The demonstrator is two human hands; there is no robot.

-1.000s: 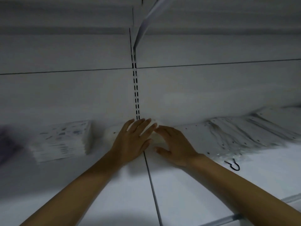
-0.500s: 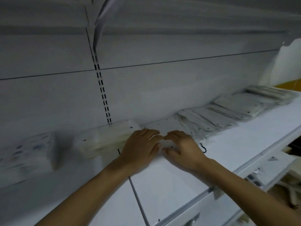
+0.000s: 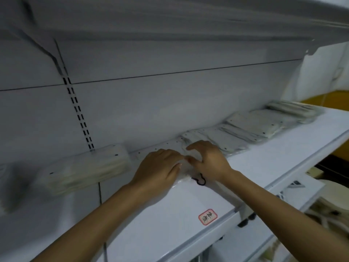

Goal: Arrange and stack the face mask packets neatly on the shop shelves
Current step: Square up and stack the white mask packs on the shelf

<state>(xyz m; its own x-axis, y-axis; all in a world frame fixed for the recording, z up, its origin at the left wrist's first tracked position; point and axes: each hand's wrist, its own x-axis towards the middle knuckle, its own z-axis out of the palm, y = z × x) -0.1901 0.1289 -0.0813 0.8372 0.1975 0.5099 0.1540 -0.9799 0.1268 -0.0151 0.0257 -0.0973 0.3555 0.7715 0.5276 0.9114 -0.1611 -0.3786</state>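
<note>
Head view shows a clear packet lying flat on the shelf against the back panel, under both hands. The left hand lies on it with fingers straight and together, palm down, pressing rather than gripping. The right hand sits just beside, at 3 o'clock from the left; its fingers arch and the thumb points in toward the left fingertips, seeming to pinch the film, though the contact itself is blurred. A black loop, likely an ear strap, shows at the packet's near edge, at 6 o'clock from the fingertips.

The packet is judged light, thin and floppy, with slick film that will slide on the shelf and on its neighbours; it is best held by two opposite edges, or squared up with flat palms, not lifted by a corner.

A neat stack stands at 9 o'clock from the hands. A looser, overlapping row runs off toward 2 o'clock and is not yet squared. A red-bordered label sits on the shelf at 5 o'clock, near the front rail.
</note>
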